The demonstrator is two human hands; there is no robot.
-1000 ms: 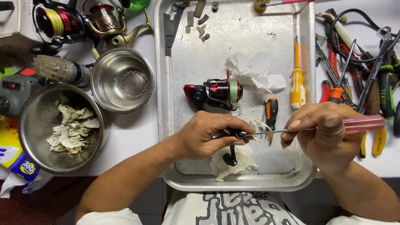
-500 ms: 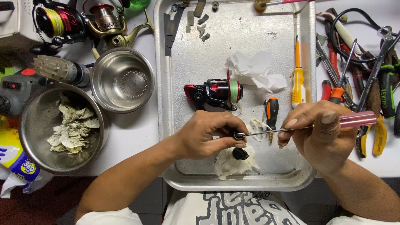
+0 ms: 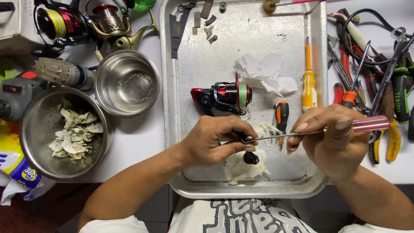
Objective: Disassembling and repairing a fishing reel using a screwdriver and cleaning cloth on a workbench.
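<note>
Item: my left hand (image 3: pixel 215 142) pinches a small black part (image 3: pixel 251 158), lowered since before, my right hand (image 3: pixel 334 140) gripping the pink-handled tool (image 3: pixel 319 130) against it

Change over the preceding second, head view. Pink-handled tool (image 3: pixel 327 129) raised slightly and tilted, handle end now higher than a second ago; metal tip brought in against the small dark part (image 3: pixel 245 139) pinched in the left hand (image 3: pixel 215 142). Right hand (image 3: pixel 334 138) shifted a little toward the left hand. Black knob (image 3: pixel 251 158) below the left hand's fingers now hanging lower over the crumpled white tissue (image 3: pixel 246 169).
</note>
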